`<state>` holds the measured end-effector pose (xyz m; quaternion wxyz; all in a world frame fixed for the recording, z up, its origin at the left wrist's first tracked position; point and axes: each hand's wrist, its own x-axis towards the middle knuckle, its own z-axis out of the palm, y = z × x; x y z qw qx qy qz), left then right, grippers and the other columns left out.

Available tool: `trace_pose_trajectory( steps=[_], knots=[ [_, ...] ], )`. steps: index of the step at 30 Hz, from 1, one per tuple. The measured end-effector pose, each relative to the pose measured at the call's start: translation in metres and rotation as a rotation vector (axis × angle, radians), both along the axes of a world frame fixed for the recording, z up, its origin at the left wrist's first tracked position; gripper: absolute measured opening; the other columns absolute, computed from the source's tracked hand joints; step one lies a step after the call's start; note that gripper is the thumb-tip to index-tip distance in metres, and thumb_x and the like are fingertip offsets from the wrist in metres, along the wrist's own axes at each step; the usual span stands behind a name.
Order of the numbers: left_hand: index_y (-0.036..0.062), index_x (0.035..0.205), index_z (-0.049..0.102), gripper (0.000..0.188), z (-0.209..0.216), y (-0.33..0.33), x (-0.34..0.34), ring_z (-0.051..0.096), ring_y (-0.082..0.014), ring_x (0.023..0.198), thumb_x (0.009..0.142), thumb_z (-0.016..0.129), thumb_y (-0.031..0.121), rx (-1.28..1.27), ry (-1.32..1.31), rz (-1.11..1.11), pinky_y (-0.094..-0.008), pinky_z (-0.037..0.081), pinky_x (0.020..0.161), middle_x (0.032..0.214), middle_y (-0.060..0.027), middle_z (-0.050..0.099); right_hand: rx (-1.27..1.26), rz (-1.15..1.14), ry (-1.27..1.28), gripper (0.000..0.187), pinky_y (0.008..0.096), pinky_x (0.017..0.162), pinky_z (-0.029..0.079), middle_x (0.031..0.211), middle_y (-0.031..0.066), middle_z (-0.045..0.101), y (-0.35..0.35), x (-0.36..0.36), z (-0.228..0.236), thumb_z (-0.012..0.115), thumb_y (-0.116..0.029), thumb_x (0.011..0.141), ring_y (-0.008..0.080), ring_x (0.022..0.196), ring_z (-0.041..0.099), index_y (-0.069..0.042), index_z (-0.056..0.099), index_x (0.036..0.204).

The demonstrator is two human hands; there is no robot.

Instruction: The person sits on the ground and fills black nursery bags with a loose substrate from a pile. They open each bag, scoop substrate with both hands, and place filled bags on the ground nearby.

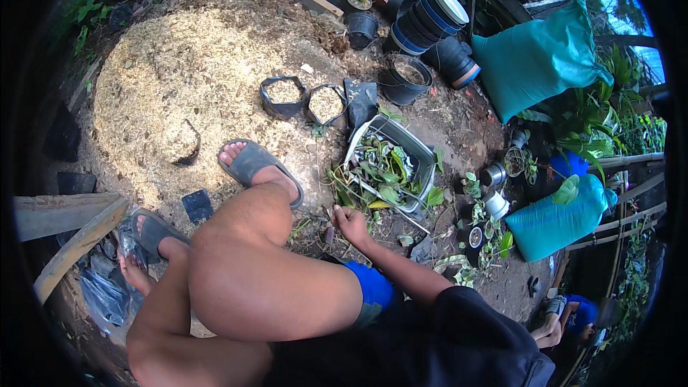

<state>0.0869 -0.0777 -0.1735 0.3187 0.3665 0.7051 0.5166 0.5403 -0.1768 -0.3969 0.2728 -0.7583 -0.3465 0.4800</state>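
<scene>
My right hand (350,223) is closed in a pinch just in front of a grey plastic basin (428,165). Whatever lies between its fingertips is too small to make out. The basin is heaped with leafy plant cuttings (383,168), some spilling over its near rim. Reaching down past my left leg, my left hand (136,274) has its fingers on a thin dark plastic bag (127,238) beside my left sandal. More crumpled black plastic bags (104,294) lie below that hand. Two black grow bags (284,109) filled with a pale, chip-like material stand beyond my right foot.
Pale chips (165,79) are spread over the ground ahead. Stacked black pots (423,25) and two teal sacks (534,64) stand to the right, with small potted plants (496,204) nearby. Wooden boards (72,218) jut in at left. Another person (577,315) is at lower right.
</scene>
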Motion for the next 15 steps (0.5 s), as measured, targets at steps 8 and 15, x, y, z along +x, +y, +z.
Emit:
trace_pose_trajectory(
  steps=[8, 15],
  knots=[
    [0.0027, 0.132, 0.046, 0.047, 0.184, -0.022, 0.238, 0.058, -0.0160, 0.108, 0.097, 0.070, 0.025, 0.195, 0.160, -0.474, -0.0377, 0.046, 0.101, 0.128, -0.0100, 0.055, -0.056, 0.059, -0.322, 0.025, 0.0486, 0.082, 0.053, 0.099, 0.0223, 0.070, -0.117, 0.068, -0.039, 0.068, -0.022, 0.093, 0.0423, 0.093, 0.068, 0.000, 0.067, 0.103],
    [0.0016, 0.121, 0.050, 0.041, 0.231, -0.018, 0.312, 0.058, -0.0176, 0.105, 0.097, 0.070, 0.027, 0.248, 0.234, -0.568, -0.0398, 0.045, 0.101, 0.121, -0.0102, 0.054, -0.222, -0.309, -0.709, 0.066, 0.0502, 0.107, 0.048, 0.151, 0.0275, 0.042, -0.150, 0.166, -0.079, 0.067, -0.019, 0.088, 0.0468, 0.130, 0.053, -0.001, 0.040, 0.146]
  ],
)
